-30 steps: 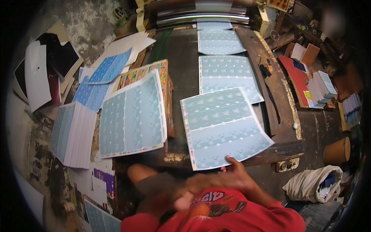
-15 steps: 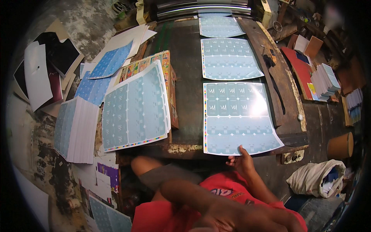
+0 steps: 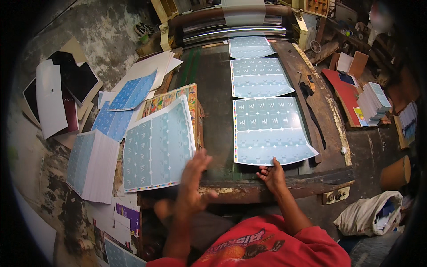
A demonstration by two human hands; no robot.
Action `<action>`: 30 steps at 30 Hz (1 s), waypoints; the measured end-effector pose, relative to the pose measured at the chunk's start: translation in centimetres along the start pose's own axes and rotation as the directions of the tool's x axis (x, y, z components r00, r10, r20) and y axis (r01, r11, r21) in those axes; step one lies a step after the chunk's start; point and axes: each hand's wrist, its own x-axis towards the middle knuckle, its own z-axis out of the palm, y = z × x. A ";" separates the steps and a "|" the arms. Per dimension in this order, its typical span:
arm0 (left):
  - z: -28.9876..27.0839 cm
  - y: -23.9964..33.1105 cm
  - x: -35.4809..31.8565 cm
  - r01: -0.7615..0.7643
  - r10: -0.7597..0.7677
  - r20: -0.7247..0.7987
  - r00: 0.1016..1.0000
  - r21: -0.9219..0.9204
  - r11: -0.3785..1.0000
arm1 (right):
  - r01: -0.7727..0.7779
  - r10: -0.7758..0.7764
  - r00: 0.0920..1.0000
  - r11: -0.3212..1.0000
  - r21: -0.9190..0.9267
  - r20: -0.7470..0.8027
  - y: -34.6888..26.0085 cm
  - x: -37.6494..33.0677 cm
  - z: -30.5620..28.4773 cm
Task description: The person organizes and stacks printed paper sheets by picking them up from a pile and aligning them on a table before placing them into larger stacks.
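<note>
With twelve o'clock straight ahead of you, your right hand is a little past twelve, and it grips the lower edge of the near sheet, the thumb above the paper and the fingers curled below it. This sheet is thin and almost rectangular, pale blue-green, with a smooth surface, a white border and small coloured patches along its left side; its lower edge bows in a soft curve. Beyond it, toward twelve o'clock, the middle sheet and the far sheet of the same kind lie in a row on the dark, worn table, whose front edge looks rough and flaking. At the end of this row stands a shiny metal roller, long and cylindrical. Your left hand, at about eleven o'clock, is open and blurred, its fingers stretched and the thumb apart, holding nothing that I can see. It is just beside the right corner of the sheet pile, but I cannot tell whether they touch. This pile, also pale blue-green, covers part of a box with a colourful printed top. At ten o'clock a thick paper block shows its many fine white edges. Near three o'clock lies a crumpled, whitish sack, soft and open-mouthed.
</note>
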 end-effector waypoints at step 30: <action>-0.4 -7.8 -5.1 0.202 -0.638 -0.605 0.476 -0.631 0.749 | 0.416 0.031 0.427 0.881 -0.226 0.904 -13.2 -20.1 13.9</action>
